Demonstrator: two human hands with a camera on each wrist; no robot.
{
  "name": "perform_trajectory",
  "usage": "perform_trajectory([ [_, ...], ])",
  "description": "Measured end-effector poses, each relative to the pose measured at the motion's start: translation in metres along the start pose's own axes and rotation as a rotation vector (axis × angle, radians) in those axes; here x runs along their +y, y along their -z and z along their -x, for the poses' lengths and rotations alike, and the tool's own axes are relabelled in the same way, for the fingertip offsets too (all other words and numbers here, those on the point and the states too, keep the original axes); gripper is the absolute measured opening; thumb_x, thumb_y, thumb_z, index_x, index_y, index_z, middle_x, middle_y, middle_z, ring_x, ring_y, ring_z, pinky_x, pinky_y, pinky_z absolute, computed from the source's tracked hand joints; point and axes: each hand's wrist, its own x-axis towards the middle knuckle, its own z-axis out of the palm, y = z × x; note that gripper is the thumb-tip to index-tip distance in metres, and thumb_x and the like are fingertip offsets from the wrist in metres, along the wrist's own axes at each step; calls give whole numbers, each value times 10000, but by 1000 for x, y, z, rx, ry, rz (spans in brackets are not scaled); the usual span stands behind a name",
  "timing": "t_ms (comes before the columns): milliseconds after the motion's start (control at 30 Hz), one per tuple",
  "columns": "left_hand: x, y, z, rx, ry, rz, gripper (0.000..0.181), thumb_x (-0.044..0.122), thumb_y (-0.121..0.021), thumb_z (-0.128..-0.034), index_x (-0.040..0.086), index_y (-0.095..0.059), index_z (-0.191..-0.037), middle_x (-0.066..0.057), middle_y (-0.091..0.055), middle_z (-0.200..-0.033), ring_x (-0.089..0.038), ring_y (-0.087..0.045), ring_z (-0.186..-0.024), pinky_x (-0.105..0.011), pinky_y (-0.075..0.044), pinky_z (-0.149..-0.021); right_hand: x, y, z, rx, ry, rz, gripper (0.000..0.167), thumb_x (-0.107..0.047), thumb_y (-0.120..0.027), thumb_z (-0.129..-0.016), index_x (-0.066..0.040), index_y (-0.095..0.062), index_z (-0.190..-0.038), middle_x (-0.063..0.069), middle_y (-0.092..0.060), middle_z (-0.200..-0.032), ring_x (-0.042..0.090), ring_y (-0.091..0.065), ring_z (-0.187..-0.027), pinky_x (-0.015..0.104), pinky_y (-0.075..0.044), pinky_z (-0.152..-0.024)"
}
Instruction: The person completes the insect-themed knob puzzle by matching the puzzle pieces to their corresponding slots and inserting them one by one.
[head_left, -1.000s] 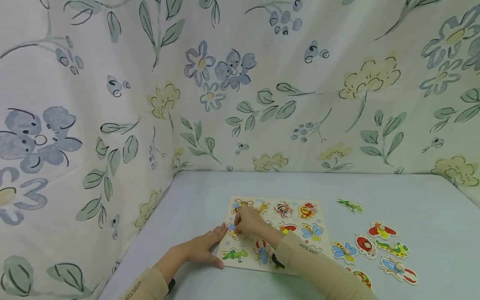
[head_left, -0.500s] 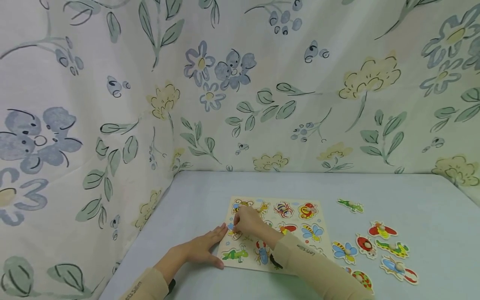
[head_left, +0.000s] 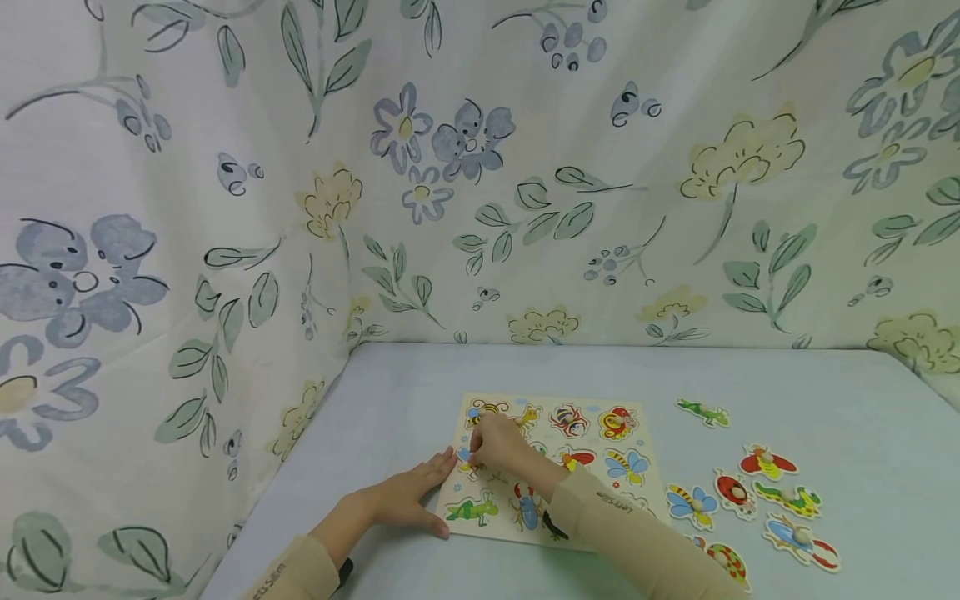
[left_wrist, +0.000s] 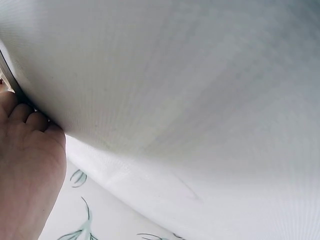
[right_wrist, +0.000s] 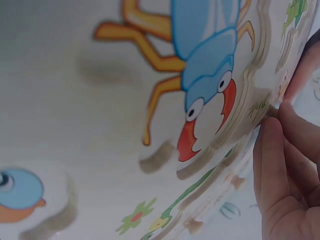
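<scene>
A cream wooden peg puzzle board (head_left: 502, 518) with insect pictures lies on the table. My right hand (head_left: 498, 446) reaches over it and pinches an insect puzzle piece with blue wings (head_left: 465, 456) at the left of the middle row. The right wrist view shows thumb and fingertips together on a small wooden knob (right_wrist: 272, 111); most of the piece is hidden there. My left hand (head_left: 408, 500) lies at the board's left edge, fingers extended and touching it, thumb near the lower corner. Only its palm side (left_wrist: 30, 165) shows in the left wrist view.
Right of the board lie several loose knobbed pieces: a green grasshopper (head_left: 703, 412), a red-winged insect (head_left: 767, 461), a ladybird (head_left: 733, 493), a caterpillar (head_left: 787, 498), a blue-winged insect (head_left: 692, 507) and a blue beetle (head_left: 802, 542). A floral curtain (head_left: 480, 275) stands behind the table.
The piece under my right fingertips has shifted and turned slightly over its place on the board. My left hand stays put. The whole head view has moved very slightly.
</scene>
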Motion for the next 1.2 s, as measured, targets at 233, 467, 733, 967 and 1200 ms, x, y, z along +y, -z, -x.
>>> perform_trajectory([
  [233, 0, 1, 0, -3, -5, -4, 1037, 486, -758, -788, 82, -189, -1555, -90, -106, -1625, -326, -140, -1469, -555, -190, -1153, 1, 9, 4, -18, 1, -51, 92, -66, -801, -785, -60, -722, -738, 38, -664, -852, 262, -637, -956, 457, -511, -901],
  [467, 2, 3, 2, -1, -17, -7, 1037, 462, -761, -794, 46, -185, -1549, -121, -110, -1620, -351, -141, -1464, -565, -187, -1150, 5, 18, 8, -87, -39, -204, 126, -71, -781, -805, 1, -756, -905, 37, -712, -817, 118, -605, -686, 213, -510, -601],
  [733, 0, 2, 1, -2, -16, -20, 1050, 489, -755, -785, 57, -181, -1552, -121, -106, -1619, -348, -148, -1463, -555, -190, -1152, 10, 22, 17, -142, -53, -311, 164, -96, -769, -824, 2, -754, -954, 17, -721, -792, 62, -586, -643, 195, -498, -591],
  [967, -1, 0, 0, 3, -15, -7, 1044, 491, -759, -782, 76, -191, -1553, -106, -108, -1621, -338, -146, -1466, -563, -186, -1150, 21, 32, 24, -106, 38, -269, 195, -85, -772, -819, 23, -747, -979, 43, -726, -844, 102, -631, -726, 233, -526, -634],
  [1200, -2, -1, 0, 13, -7, 4, 1045, 474, -776, -771, 78, -204, -1551, -98, -112, -1622, -332, -144, -1468, -562, -186, -1150, 33, 45, 29, -70, 43, -281, 200, -82, -774, -816, 29, -739, -979, 55, -725, -866, 168, -667, -783, 296, -558, -694],
])
